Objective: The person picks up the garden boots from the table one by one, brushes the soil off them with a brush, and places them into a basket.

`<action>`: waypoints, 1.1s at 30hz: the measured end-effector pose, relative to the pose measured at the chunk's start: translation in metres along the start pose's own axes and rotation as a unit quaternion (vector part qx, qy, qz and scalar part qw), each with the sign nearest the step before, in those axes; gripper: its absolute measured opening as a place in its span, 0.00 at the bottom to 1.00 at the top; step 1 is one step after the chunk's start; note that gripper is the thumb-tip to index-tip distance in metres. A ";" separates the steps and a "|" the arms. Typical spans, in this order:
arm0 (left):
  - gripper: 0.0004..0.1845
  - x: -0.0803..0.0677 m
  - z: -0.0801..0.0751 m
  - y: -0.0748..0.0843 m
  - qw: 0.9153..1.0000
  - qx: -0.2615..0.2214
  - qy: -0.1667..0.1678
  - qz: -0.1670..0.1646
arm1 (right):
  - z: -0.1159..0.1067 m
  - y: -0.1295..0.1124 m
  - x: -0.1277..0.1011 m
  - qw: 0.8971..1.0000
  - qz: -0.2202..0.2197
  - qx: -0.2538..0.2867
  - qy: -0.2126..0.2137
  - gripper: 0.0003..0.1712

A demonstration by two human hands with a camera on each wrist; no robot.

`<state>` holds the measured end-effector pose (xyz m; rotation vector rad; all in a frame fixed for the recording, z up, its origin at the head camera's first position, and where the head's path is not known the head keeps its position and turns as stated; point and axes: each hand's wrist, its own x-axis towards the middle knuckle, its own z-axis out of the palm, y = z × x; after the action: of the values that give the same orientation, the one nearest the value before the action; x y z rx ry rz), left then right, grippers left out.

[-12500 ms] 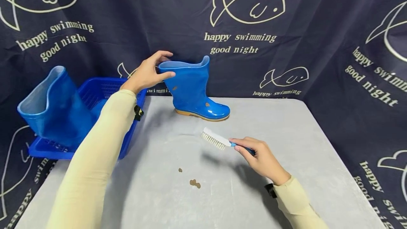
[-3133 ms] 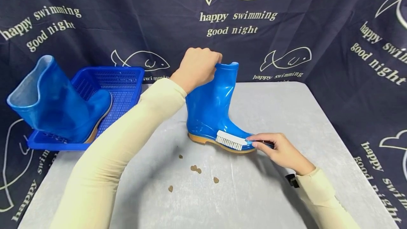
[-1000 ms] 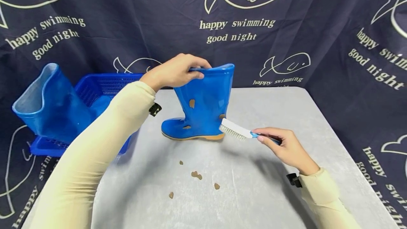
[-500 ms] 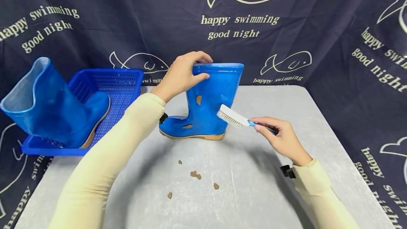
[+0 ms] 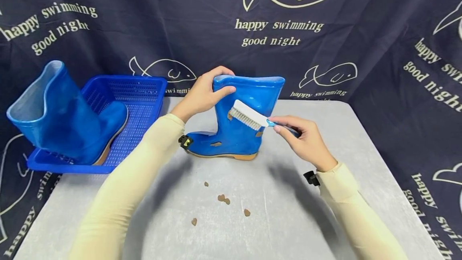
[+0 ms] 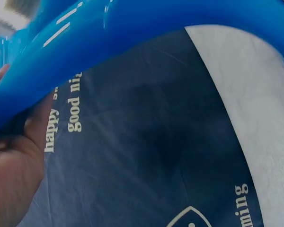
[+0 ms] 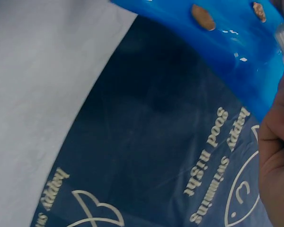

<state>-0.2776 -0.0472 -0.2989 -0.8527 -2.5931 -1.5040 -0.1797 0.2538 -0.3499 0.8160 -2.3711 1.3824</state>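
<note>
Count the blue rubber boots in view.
2: one boot upright on the table, gripped by the left hand; another boot in the blue basket.

Grey table [image 5: 361, 179]: upright blue rubber boot [image 5: 245, 139], blue plastic basket [image 5: 144, 103] at left edge, brown mud bits [image 5: 223, 199] near front.
</note>
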 end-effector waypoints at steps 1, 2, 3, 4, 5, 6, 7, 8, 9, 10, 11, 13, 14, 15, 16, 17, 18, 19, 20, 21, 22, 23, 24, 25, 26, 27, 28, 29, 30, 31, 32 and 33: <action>0.19 0.002 0.001 0.001 1.000 0.005 -0.002 0.001 | 0.001 -0.001 0.003 1.000 -0.009 -0.002 0.002 0.17; 0.19 0.003 0.001 0.002 1.000 0.008 -0.004 0.001 | 0.002 -0.002 0.005 1.000 -0.018 -0.006 0.004 0.18; 0.18 0.004 0.002 0.003 1.000 0.008 -0.007 -0.001 | 0.002 -0.002 0.007 1.000 -0.026 -0.011 0.005 0.18; 0.18 0.005 0.002 0.004 1.000 0.008 -0.010 -0.003 | 0.003 -0.002 0.009 0.999 -0.033 -0.017 0.006 0.18; 0.18 0.006 0.002 0.004 1.000 0.007 -0.012 -0.005 | 0.003 -0.002 0.011 0.999 -0.039 -0.023 0.006 0.18; 0.18 0.007 0.002 0.004 1.000 0.007 -0.015 -0.007 | 0.004 -0.001 0.012 0.999 -0.044 -0.028 0.005 0.18; 0.17 0.007 0.003 0.005 1.000 0.007 -0.017 -0.009 | 0.004 0.000 0.013 0.998 -0.047 -0.032 0.004 0.18; 0.17 0.007 0.003 0.005 1.000 0.007 -0.020 -0.011 | 0.005 0.000 0.014 0.998 -0.050 -0.036 0.003 0.18; 0.17 0.007 0.003 0.005 1.000 0.008 -0.022 -0.012 | 0.005 0.002 0.014 0.998 -0.051 -0.039 0.002 0.18; 0.17 0.008 0.003 0.005 1.000 0.009 -0.023 -0.012 | 0.005 0.003 0.014 0.998 -0.051 -0.042 0.001 0.18; 0.17 0.008 0.003 0.006 1.000 0.010 -0.023 -0.012 | 0.006 0.004 0.014 0.998 -0.051 -0.043 -0.001 0.18; 0.17 0.008 0.004 0.006 1.000 0.013 -0.022 -0.011 | 0.007 0.006 0.012 0.998 -0.050 -0.046 -0.004 0.18; 0.17 0.009 0.004 0.006 1.000 0.015 -0.022 -0.010 | 0.008 0.006 0.011 0.998 -0.050 -0.049 -0.005 0.18; 0.17 0.009 0.004 0.007 1.000 0.014 -0.021 -0.009 | 0.008 0.007 0.009 0.997 -0.050 -0.053 -0.005 0.18; 0.17 0.009 0.003 0.007 1.000 0.012 -0.020 -0.009 | 0.009 0.007 0.007 0.997 -0.050 -0.055 -0.007 0.18; 0.17 0.009 0.003 0.007 1.000 0.011 -0.019 -0.008 | 0.010 0.007 0.005 0.997 -0.050 -0.056 -0.009 0.18; 0.17 0.009 0.003 0.007 1.000 0.010 -0.017 -0.008 | 0.010 0.008 0.004 0.997 -0.050 -0.060 -0.011 0.18; 0.17 0.009 0.003 0.008 1.000 0.009 -0.014 -0.007 | 0.011 0.008 0.002 0.997 -0.049 -0.064 -0.014 0.18; 0.16 0.009 0.002 0.008 1.000 0.007 -0.011 -0.007 | 0.011 0.008 0.001 0.996 -0.048 -0.067 -0.019 0.18; 0.16 0.008 0.002 0.008 1.000 0.006 -0.009 -0.007 | 0.011 0.007 -0.001 0.996 -0.045 -0.070 -0.026 0.18; 0.16 0.008 0.002 0.008 1.000 0.006 -0.006 -0.008 | 0.011 0.007 -0.002 0.996 -0.045 -0.073 -0.031 0.18; 0.16 0.007 0.002 0.008 1.000 0.007 -0.004 -0.009 | 0.011 0.005 -0.003 0.995 -0.045 -0.076 -0.038 0.19; 0.16 0.006 0.002 0.008 1.000 0.008 -0.004 -0.012 | 0.010 0.004 -0.003 0.995 -0.046 -0.078 -0.044 0.19; 0.17 0.006 0.002 0.008 1.000 0.009 -0.004 -0.015 | 0.009 0.002 -0.004 0.994 -0.048 -0.080 -0.048 0.20; 0.17 0.005 0.002 0.007 1.000 0.011 -0.004 -0.018 | 0.008 0.000 -0.004 0.994 -0.053 -0.080 -0.051 0.21; 0.17 0.004 0.002 0.007 1.000 0.012 -0.005 -0.020 | 0.006 -0.002 -0.003 0.994 -0.058 -0.078 -0.051 0.21; 0.17 0.003 0.003 0.006 1.000 0.013 -0.005 -0.021 | 0.005 -0.004 -0.001 0.994 -0.064 -0.077 -0.049 0.21; 0.17 0.003 0.003 0.006 1.000 0.013 -0.005 -0.021 | 0.003 -0.005 0.001 0.994 -0.068 -0.074 -0.045 0.21; 0.17 0.003 0.003 0.006 1.000 0.014 -0.004 -0.020 | 0.001 -0.006 0.003 0.994 -0.071 -0.072 -0.040 0.21; 0.17 0.003 0.004 0.007 1.000 0.013 -0.004 -0.018 | 0.000 -0.007 0.006 0.994 -0.073 -0.067 -0.035 0.20; 0.17 0.003 0.004 0.007 1.000 0.013 -0.004 -0.016 | -0.002 -0.006 0.009 0.995 -0.072 -0.063 -0.030 0.20; 0.17 0.003 0.004 0.008 1.000 0.012 -0.005 -0.014 | -0.003 -0.006 0.011 0.995 -0.070 -0.060 -0.026 0.20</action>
<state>-0.2760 -0.0393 -0.2941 -0.8269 -2.6354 -1.4765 -0.1853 0.2499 -0.3388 0.9741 -2.3585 1.1665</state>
